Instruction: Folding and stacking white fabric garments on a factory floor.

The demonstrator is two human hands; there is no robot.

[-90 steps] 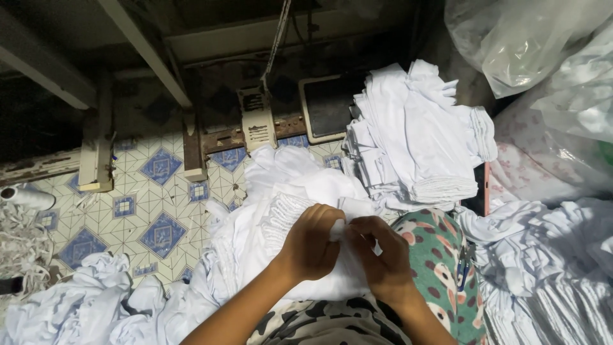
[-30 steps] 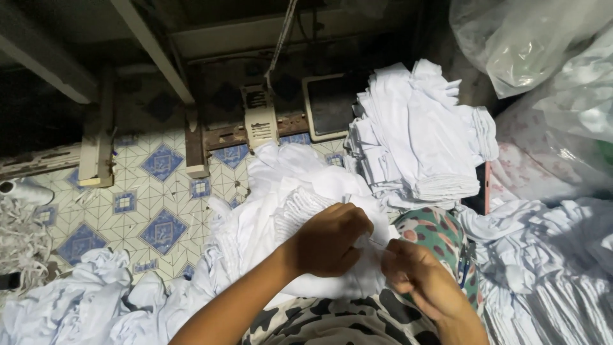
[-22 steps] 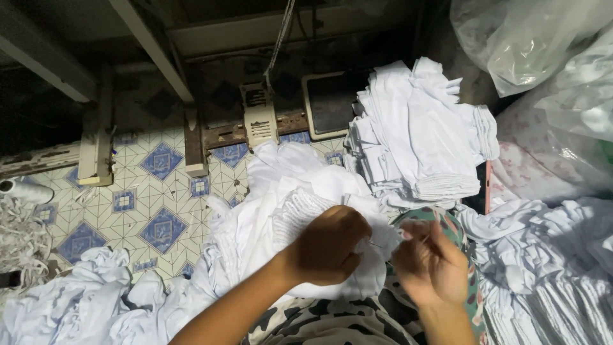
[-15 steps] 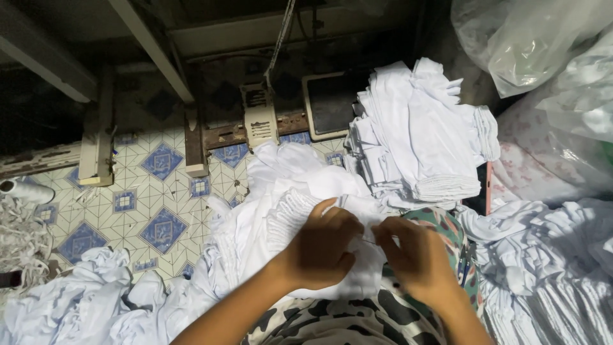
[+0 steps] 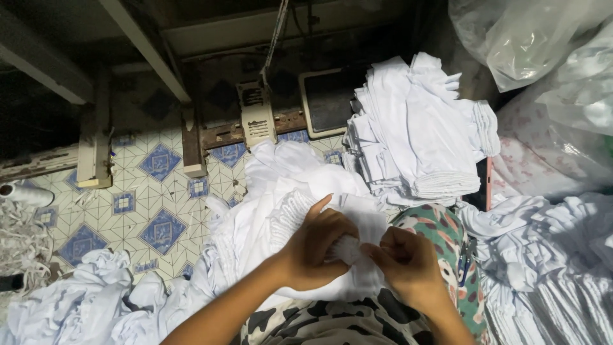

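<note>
Down at the bottom centre, the left hand (image 5: 316,249) and right hand (image 5: 408,265) meet over a white garment (image 5: 287,204) lying across the person's lap; both grips are pressed together, pinching its ribbed elastic edge (image 5: 348,248) between fingers and thumbs. Open room is scant: bare patterned floor tiles (image 5: 153,204) show only to the left, between the garment and a loose heap of white cloth (image 5: 83,306) at the lower left edge. To the upper right, just beyond the hands, stands a folded stack of white pieces (image 5: 421,140), and more white fabric (image 5: 549,255) crowds the right edge, with clear plastic bags (image 5: 543,38) above it. A sewing-machine frame with a pedal (image 5: 329,102) blocks the far side, well apart from the hands. The forearms are cut off at the bottom edge, and a patterned cloth (image 5: 447,236) lies under the right hand. What lies within the dark space beneath the frame is hard to make out.
</note>
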